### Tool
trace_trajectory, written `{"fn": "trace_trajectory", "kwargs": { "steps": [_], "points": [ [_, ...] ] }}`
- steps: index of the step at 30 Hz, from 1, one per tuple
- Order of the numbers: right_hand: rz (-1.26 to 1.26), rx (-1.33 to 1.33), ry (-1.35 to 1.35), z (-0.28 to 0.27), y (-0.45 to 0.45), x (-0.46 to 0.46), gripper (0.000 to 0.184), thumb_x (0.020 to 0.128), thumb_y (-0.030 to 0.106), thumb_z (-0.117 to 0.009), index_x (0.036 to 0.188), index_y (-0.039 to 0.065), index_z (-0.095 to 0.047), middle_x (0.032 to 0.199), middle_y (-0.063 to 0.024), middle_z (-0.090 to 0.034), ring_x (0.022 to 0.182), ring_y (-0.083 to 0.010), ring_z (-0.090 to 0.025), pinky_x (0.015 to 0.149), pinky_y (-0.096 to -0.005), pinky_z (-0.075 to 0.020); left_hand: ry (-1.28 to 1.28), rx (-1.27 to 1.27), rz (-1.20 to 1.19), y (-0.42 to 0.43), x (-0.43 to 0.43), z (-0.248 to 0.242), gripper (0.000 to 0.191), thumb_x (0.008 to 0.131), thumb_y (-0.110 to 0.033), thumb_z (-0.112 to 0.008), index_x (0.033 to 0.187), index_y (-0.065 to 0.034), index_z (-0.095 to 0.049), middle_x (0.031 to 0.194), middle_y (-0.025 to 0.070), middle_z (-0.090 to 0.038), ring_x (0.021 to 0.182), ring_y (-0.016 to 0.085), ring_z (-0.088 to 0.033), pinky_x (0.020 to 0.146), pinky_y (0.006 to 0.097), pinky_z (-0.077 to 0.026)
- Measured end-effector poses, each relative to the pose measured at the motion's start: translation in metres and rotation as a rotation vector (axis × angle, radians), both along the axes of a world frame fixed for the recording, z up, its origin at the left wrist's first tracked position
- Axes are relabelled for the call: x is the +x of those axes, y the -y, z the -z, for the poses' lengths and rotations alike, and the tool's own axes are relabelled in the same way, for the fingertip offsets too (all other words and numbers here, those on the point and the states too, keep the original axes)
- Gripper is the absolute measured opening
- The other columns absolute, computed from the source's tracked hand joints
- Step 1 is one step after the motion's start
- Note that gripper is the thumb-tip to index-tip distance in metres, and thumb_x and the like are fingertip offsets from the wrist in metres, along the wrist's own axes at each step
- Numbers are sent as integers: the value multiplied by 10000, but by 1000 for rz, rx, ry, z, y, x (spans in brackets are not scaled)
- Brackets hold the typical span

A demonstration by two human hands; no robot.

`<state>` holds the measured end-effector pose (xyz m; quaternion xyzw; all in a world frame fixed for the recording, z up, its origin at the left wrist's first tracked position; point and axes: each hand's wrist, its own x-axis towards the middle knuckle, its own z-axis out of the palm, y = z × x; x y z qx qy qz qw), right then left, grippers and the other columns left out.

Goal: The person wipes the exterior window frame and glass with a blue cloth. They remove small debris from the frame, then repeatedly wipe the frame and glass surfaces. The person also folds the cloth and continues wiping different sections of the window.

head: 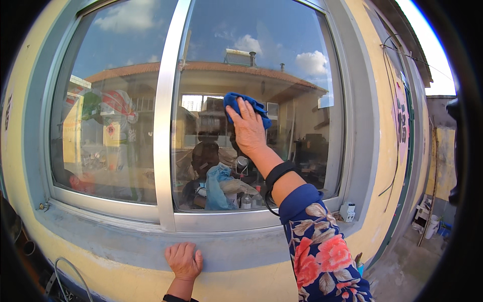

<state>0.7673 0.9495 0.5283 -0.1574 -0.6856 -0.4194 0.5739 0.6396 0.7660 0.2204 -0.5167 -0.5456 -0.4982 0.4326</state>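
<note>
My right hand (249,130) presses a bunched blue cloth (265,117) flat against the right glass pane (226,81) of a sliding window. The arm reaches up from the lower right, in a floral sleeve with a black band on the forearm. Lower down, my left hand (183,260) rests on the grey sill (241,247) with its fingers bent over the ledge. Nothing can be seen in it, though its palm side is hidden. Sky, a tiled roof and a dark figure are mirrored in the glass.
An aluminium frame post (166,113) parts the right pane from the left pane (109,49). A white circuit breaker (347,212) stands on the sill's right end. Behind the glass are a blue plastic bag (219,187) and bottles. Loose wires (394,162) hang on the right wall.
</note>
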Motion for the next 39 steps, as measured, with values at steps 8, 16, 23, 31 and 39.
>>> {"fn": "trace_trajectory", "kwargs": {
  "steps": [8,16,23,31,39],
  "points": [
    [161,-844,-664,8,-89,212,506,891,98,-450,1369,205,-322,1439,-188,-182,1286,-371,-261,979,-478,-337,-18,5,0,-1,0,2,230,796,-309,-486,789,-101,-584,808,42,-591,777,238,-519,748,379,-340],
    [225,-636,-571,-13,-95,187,455,863,147,-486,1303,98,-378,1385,-231,-233,1288,-412,-212,966,-484,-321,-22,-12,-37,-2,1,2,222,784,-307,-496,779,-105,-587,780,42,-588,755,238,-521,739,377,-338],
    [52,-273,-199,-37,-40,79,453,861,137,-485,1299,71,-386,1410,-212,-209,1273,-438,-218,950,-536,-305,-25,-8,-58,-3,1,4,215,782,-306,-493,758,-115,-588,729,32,-579,710,233,-519,713,365,-339],
    [-39,-117,168,-29,18,-28,455,838,108,-490,1287,88,-417,1428,-154,-215,1314,-390,-177,979,-582,-244,-36,-20,-36,-4,-2,4,212,784,-314,-496,734,-125,-578,722,17,-577,691,219,-514,679,359,-335],
    [-103,-18,249,-18,31,-57,444,828,35,-468,1247,179,-495,1412,-85,-296,1317,-299,-236,1016,-509,-247,5,1,-6,-3,-1,5,193,792,-285,-480,724,-122,-556,706,39,-557,682,242,-507,663,359,-332]
  ]
}}
